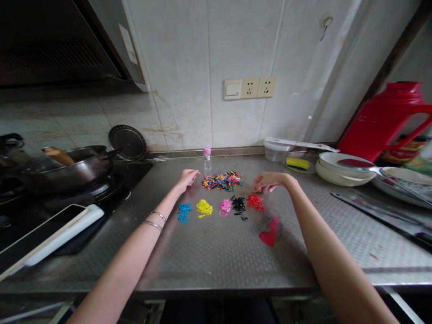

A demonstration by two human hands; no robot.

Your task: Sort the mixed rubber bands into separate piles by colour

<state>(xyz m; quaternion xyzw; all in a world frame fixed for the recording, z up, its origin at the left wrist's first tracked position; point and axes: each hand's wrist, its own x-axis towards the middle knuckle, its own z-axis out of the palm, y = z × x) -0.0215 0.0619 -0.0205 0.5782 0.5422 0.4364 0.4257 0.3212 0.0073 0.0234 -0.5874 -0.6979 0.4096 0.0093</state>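
My left hand (189,178) is at the left end of a mixed pile of small coloured looped pieces (222,181). Its fingertips are pinched together; anything between them is too small to make out. Just behind the red pile (255,202), my right hand (268,181) bends down with its fingers curled in, and what they hold is hidden. Single-colour piles lie in a row in front of the mixed one: blue (184,212), yellow (204,207), pink (225,207) and black (239,204). Behind the left hand stands a small clear bottle with a pink top (207,153).
A torn red scrap (270,232) lies at front right. Left are a phone (43,234) and a pan (67,168) on the stove. To the right are a yellow sponge (297,163), stacked bowls (340,179), a knife (381,216) and a red thermos (381,121).
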